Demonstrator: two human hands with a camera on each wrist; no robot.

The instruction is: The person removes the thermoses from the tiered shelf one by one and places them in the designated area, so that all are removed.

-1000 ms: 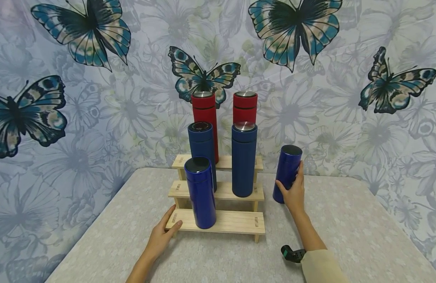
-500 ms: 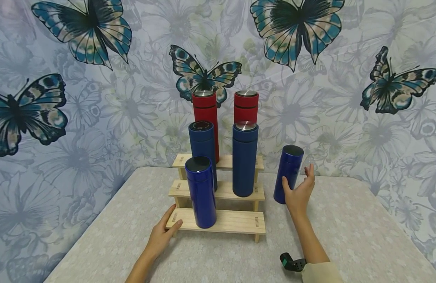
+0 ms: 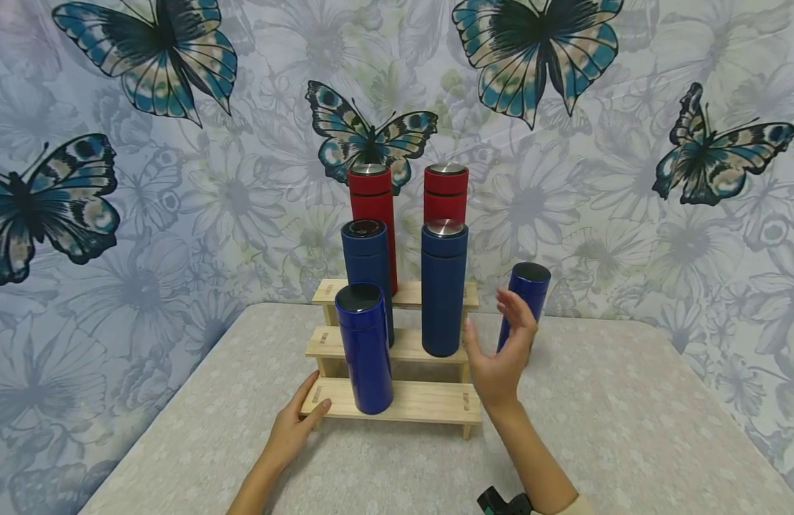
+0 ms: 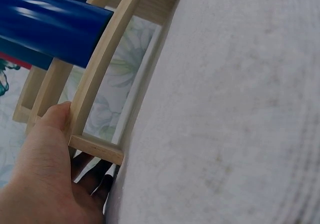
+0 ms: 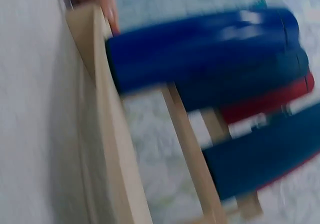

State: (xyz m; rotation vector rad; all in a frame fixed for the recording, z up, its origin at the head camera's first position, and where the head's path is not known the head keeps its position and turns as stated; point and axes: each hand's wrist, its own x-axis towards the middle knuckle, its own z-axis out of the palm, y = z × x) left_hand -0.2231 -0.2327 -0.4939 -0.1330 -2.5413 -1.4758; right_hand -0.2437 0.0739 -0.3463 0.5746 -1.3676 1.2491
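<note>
A three-step wooden display stand [image 3: 429, 402] stands on the table. My left hand [image 3: 290, 423] grips its front left end, thumb on the lowest step and fingers round the side, as the left wrist view [image 4: 45, 164] also shows. One glossy blue thermos flask [image 3: 366, 350] is upright on that step, left of the middle. Two matte blue flasks [image 3: 444, 297] occupy the middle step, and two red flasks [image 3: 445, 193] the top one. My right hand [image 3: 502, 361] is in the air right of the stand, fingers apart, holding nothing. Behind it another glossy blue flask [image 3: 532, 280] is upright on the table, partly hidden.
A pale patterned cloth covers the table [image 3: 629, 415]. Behind it hangs a floral backdrop [image 3: 596, 236] with large butterflies. A black wrist device [image 3: 500, 503] shows by the right forearm at the bottom edge.
My right hand has let go of the glossy blue flask on the right and moved left, in front of it towards the stand. The left hand has stayed on the stand.
</note>
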